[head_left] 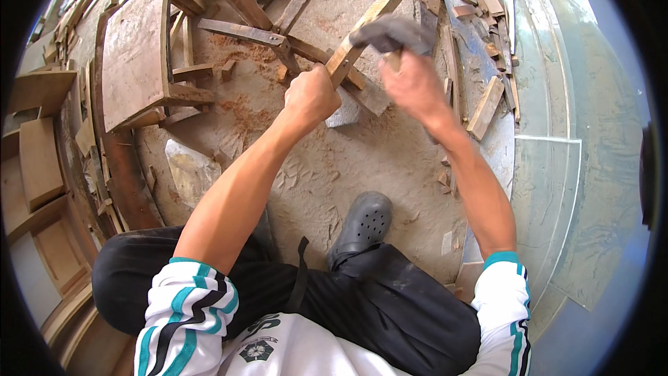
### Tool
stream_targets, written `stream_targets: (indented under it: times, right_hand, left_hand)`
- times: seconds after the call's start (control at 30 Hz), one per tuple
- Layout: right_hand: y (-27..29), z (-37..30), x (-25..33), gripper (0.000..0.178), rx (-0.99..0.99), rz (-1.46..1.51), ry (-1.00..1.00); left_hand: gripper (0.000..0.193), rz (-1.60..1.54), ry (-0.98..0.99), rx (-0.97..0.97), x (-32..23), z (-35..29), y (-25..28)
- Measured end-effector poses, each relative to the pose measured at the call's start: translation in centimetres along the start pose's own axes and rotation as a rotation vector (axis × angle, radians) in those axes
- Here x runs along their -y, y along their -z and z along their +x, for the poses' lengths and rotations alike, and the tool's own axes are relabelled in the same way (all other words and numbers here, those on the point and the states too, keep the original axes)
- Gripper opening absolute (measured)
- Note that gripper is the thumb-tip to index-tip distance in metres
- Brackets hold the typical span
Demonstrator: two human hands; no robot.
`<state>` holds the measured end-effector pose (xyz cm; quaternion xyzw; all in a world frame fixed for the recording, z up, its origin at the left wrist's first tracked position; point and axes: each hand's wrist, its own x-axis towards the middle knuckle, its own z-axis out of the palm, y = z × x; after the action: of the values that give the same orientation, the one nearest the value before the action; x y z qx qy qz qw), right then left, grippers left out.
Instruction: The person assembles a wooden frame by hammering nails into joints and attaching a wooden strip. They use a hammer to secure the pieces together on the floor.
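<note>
My left hand (311,93) is closed around the near end of a long wooden bar (379,10), which slants up and away to the right. My right hand (412,89) grips the handle of a hammer (395,33). Its dark head, smeared by motion, is over the bar just beyond my left hand; whether it touches the wood I cannot tell. Close behind my left hand, several brown wooden pieces are joined into a frame (278,36). A pale block (343,115) lies on the ground under the near end of the bar.
At the left stands a small wooden table or stool (136,59) on its side. Scrap wood (486,108) lies along the right, beside glass sheets (550,188). Cabinet-like wooden panels (42,160) line the far left. Sawdust (243,111) covers part of the ground. My shoe (362,226) is in front.
</note>
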<state>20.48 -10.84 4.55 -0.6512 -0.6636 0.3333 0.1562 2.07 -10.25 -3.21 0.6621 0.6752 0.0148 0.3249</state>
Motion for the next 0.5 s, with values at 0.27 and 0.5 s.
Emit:
stream_targets:
  times: [0.27, 0.5]
  right_hand:
    - [-0.7, 0.0, 0.1, 0.026, -0.464, 0.167, 0.386]
    - [0.2, 0.5, -0.7, 0.025, -0.162, 0.021, 0.153]
  left_hand:
    - [0.031, -0.015, 0.0, 0.005, -0.4, 0.0, 0.2]
    - [0.031, -0.014, 0.012, -0.005, -0.2, -0.1, 0.1]
